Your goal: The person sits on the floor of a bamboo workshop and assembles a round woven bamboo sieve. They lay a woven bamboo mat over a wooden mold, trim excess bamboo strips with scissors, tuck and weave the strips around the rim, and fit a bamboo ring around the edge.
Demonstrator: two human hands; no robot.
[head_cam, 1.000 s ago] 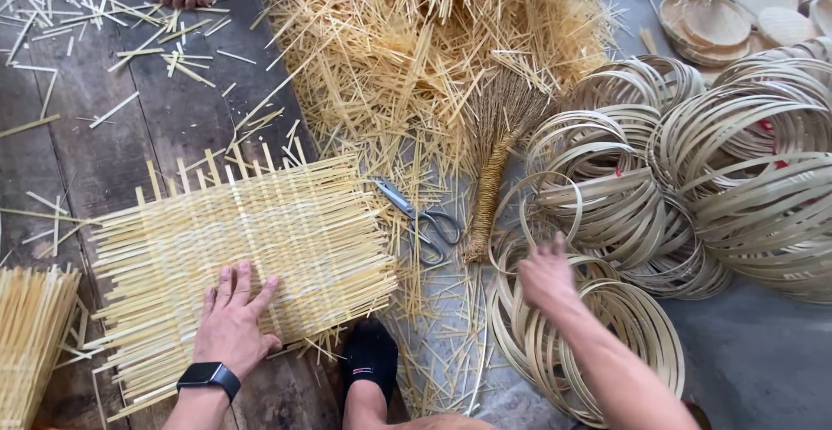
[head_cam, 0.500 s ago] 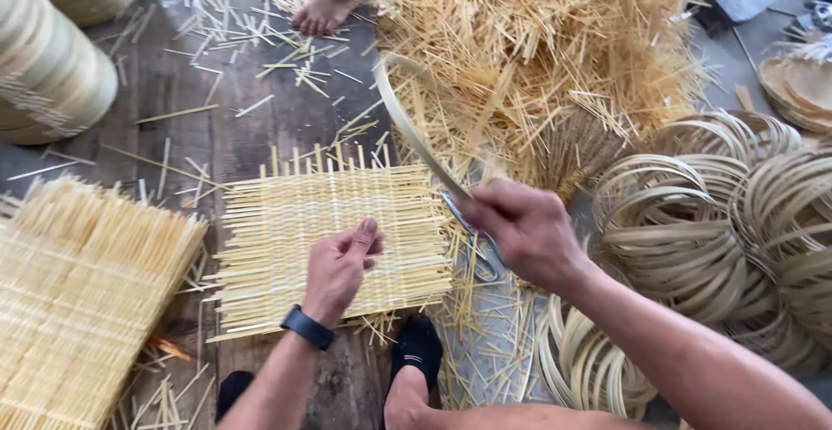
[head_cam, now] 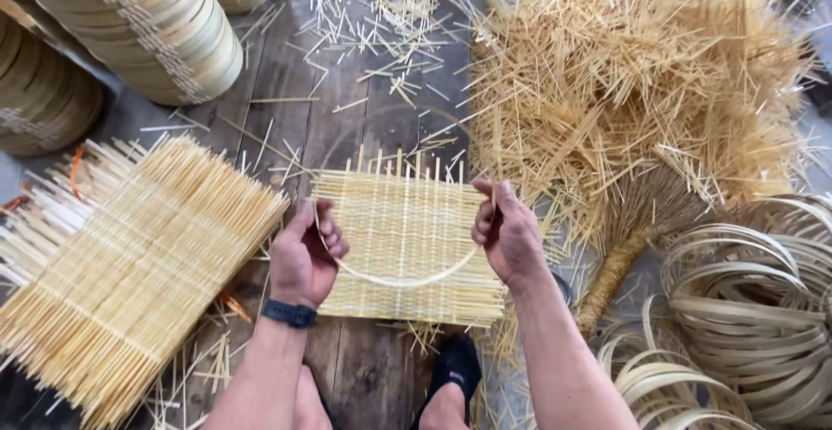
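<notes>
Both hands now meet over the woven bamboo mat: left hand and right hand, closed, pinch opposite ends of a thin bamboo strip, bowing it into a hoop.

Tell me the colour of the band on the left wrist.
Black: the wristband on the left hand shows best in the head view.

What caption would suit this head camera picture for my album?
Both hands, left hand and right hand, hold a thin bamboo hoop above a woven bamboo mat on a plank floor.
</notes>
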